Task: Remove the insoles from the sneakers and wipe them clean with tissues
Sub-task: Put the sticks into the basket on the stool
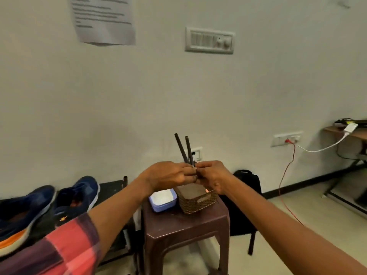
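Left grip (170,174) and right grip (213,176) curled fingertip-to-fingertip over basket (198,203); hold indiscernible.

Rear wall: printed notice (103,18) upper L; switch panel (209,40) to its R, w/ rotary knob at R end. Low on wall: socket plate (287,138) w/ red cable (294,153) hanging to floor. White cable (317,150) runs to desk (345,132), far R. Centre: brown plastic stool (178,225) carrying woven basket (198,203) at rear R of seat. Two dark rods (181,148) rise above basket, tilted slightly L. Black backpack (248,179) sits behind stool, R side.
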Motion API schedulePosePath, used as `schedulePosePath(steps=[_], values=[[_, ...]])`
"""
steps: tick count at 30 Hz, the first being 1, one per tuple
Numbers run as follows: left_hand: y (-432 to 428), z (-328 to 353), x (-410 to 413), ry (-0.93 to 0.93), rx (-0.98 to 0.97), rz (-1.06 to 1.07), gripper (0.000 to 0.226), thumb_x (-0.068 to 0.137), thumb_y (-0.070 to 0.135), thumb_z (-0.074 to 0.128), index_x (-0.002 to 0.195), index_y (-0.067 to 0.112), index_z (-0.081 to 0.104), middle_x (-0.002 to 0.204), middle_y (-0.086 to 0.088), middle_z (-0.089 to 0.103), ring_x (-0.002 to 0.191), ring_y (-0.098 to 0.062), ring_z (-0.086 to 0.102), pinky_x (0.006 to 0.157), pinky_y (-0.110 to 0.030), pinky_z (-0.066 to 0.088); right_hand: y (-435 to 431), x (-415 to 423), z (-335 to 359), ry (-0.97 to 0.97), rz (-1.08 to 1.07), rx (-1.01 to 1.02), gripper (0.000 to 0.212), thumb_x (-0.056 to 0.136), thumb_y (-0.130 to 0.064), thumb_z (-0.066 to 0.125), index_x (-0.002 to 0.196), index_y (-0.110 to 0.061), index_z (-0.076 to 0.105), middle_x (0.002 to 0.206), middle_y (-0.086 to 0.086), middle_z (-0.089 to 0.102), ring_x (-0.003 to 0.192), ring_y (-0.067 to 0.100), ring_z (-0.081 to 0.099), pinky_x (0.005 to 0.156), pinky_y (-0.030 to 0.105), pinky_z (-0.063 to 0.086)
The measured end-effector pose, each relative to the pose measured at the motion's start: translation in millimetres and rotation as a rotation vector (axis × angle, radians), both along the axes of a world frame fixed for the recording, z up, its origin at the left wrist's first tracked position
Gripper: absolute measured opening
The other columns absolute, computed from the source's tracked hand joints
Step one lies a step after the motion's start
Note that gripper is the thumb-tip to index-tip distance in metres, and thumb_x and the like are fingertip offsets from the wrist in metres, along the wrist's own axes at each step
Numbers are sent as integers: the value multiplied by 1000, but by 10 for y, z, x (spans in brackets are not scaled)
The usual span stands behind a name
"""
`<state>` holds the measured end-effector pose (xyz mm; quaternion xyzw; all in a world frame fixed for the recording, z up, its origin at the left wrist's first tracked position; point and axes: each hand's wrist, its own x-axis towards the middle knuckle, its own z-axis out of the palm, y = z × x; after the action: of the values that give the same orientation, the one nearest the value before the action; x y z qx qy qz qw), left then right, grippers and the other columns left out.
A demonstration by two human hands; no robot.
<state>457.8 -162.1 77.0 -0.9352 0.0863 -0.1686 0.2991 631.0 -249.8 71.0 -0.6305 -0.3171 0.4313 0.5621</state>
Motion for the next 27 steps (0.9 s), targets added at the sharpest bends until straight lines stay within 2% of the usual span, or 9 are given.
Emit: schedulePosePath(steps=[4,8,11,13,15,17,20,25,27], values=[[372,-386,583,14,-106,-24,33,84,5,74,116,14,73,119,-6,71,101,-26,70,60,-31,57,340,500,-252,-104,-33,-139,15,86,10,64,101,9,69,94,27,70,71,30,68,51,33,59],[759,-845,811,128,-222,31,33,87,3,68,119,10,71,117,-10,70,95,-32,70,55,-36,58,843,709,-716,-200,3,-301,9,84,6,67,89,3,74,85,20,73,65,27,70,60,36,60],[950,-1107,825,237,-279,95,32,91,8,65,123,11,70,114,-11,69,93,-33,70,57,-40,59,1161,663,-1049,-247,132,-464,7,80,-1,72,86,4,73,78,17,74,66,25,73,65,40,63],[1046,-1245,839,288,-287,149,29,94,14,65,123,15,70,110,-8,69,92,-30,70,60,-39,58,1294,612,-1207,-264,187,-552,6,82,-1,72,85,4,69,74,17,73,62,25,73,49,33,59],[1080,-1325,903,351,-323,221,24,92,16,67,116,17,74,102,-7,71,89,-28,70,62,-37,57,1419,611,-1342,-320,183,-604,12,83,0,71,91,7,68,76,20,73,62,30,73,44,31,55],[1058,-1341,1009,392,-437,327,20,94,20,64,110,17,75,97,-8,72,86,-28,68,64,-38,55,1492,636,-1393,-417,152,-625,14,83,-2,70,97,4,68,82,20,72,64,32,73,50,36,58],[1076,-1356,1152,433,-583,366,22,95,21,63,112,18,77,99,-7,73,88,-25,68,72,-38,55,1547,693,-1390,-544,149,-636,13,90,-5,62,99,-1,70,93,15,70,78,28,69,65,35,57],[1042,-1356,1258,490,-698,320,25,90,9,68,113,15,76,101,-4,76,90,-21,69,76,-32,56,1566,807,-1435,-658,172,-663,21,94,-10,55,110,-2,67,101,12,67,79,21,59,71,30,48],[1067,-1390,1271,467,-756,330,30,89,6,69,117,16,75,107,-3,75,94,-17,69,76,-24,52,1559,828,-1440,-709,191,-667,21,94,-7,55,110,-2,67,97,12,66,69,19,55,66,29,45]])
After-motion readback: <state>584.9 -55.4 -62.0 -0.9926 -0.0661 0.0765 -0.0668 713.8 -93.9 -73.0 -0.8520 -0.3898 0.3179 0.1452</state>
